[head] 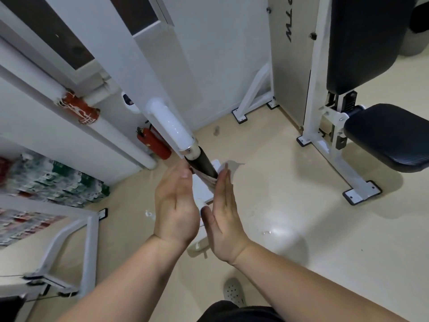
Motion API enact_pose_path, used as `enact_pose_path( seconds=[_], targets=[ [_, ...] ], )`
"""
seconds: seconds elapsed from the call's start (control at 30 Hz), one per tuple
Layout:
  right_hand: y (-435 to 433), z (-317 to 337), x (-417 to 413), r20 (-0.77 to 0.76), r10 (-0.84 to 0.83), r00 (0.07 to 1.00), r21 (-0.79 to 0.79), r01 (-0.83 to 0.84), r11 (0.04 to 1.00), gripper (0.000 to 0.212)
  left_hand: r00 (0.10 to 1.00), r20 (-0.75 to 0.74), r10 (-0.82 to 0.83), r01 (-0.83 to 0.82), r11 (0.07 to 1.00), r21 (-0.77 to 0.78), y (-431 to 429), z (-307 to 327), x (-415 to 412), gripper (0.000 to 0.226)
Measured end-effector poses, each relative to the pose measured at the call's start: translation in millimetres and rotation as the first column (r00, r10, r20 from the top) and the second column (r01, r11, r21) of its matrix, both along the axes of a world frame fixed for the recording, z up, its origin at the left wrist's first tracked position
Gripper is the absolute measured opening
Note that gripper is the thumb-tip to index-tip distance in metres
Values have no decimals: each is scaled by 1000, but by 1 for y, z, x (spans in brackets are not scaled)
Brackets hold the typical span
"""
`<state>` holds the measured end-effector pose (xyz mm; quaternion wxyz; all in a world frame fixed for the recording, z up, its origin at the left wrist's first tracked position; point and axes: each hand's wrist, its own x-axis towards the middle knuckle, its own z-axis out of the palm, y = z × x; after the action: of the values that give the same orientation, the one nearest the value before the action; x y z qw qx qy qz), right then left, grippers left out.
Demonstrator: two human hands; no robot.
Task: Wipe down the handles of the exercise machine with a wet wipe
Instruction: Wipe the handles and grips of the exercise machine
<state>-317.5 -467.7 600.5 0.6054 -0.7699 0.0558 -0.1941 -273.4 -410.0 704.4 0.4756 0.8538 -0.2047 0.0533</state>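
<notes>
The person is sandwiching the black handle point(202, 167) of the exercise machine between two flat palms. The wet wipe point(210, 181) is sitting bunched around the handle's lower end, between those palms. The left hand point(176, 205) is pressing in from one side and the right hand point(226, 212) from the other. Neither grip is closing: the fingers are lying straight, so only palm pressure seems to be holding the wipe.

To do this well, the palms are probably best rolling against each other while sliding along the handle. Even pressure is needed, or the wipe is likely slipping out onto the floor point(290, 205). The bunched wipe is covering little rubber, so spreading it would help.

The white arm tube point(171, 126) and its collar are ending the handle's upper reach. A fire extinguisher point(154, 140) is leaning by the wall behind, and the seat pad point(390, 135) is sitting well apart on the right.
</notes>
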Motion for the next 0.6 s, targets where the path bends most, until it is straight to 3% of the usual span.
enact_pose_path(
  seconds=[0.17,0.3,0.4,0.47,0.6],
  targets=[
    [9,20,-2,61,-19,998,64,15,998,69,988,-123,-92,84,994,-71,-2,-5,1,41],
    [-2,-6,0,-93,-21,995,161,36,986,67,991,-102,-88,84,995,-49,-5,-6,1,39],
    [-8,-11,3,-136,-37,990,213,66,975,75,977,-205,-57,49,998,-43,-10,-18,-2,41],
    [-10,-1,6,-111,-58,992,250,85,965,83,935,-343,-93,76,995,-62,-15,-28,-7,42],
    [-17,-6,8,-60,-43,997,233,56,971,74,759,-611,-225,94,966,-239,-22,-38,-10,53]
  ],
)
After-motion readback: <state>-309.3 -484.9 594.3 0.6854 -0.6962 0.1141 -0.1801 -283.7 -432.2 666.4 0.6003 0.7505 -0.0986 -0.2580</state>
